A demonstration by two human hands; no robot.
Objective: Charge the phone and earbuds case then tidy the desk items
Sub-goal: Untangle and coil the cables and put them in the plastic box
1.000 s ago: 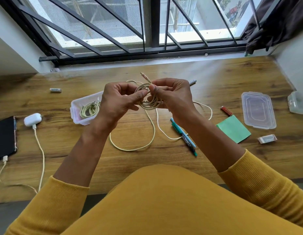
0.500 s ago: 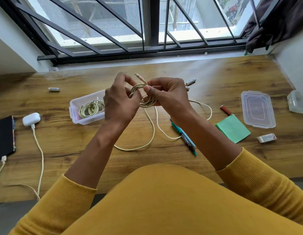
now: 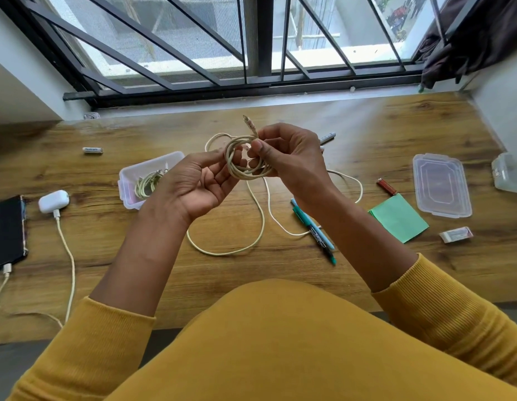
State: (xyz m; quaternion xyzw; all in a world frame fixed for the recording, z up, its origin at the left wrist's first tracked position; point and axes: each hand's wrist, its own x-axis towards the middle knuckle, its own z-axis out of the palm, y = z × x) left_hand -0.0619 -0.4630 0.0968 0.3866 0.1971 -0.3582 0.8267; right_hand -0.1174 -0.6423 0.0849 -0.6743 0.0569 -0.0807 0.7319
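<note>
Coiling a cable above the desk

The right hand pinches the cream cable coil above the desk middle; the left hand, palm up with fingers loosely curled, touches the loop, its tail trailing onto the wood.

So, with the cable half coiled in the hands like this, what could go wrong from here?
1. The loose tail of the cable lies on the desk beside the pens; pulling it in may drag them.
2. The right hand pinches the coil while the left hand only lightly touches it, so loops may spring open.
3. A snagged tail could sweep toward the green notes.
</note>
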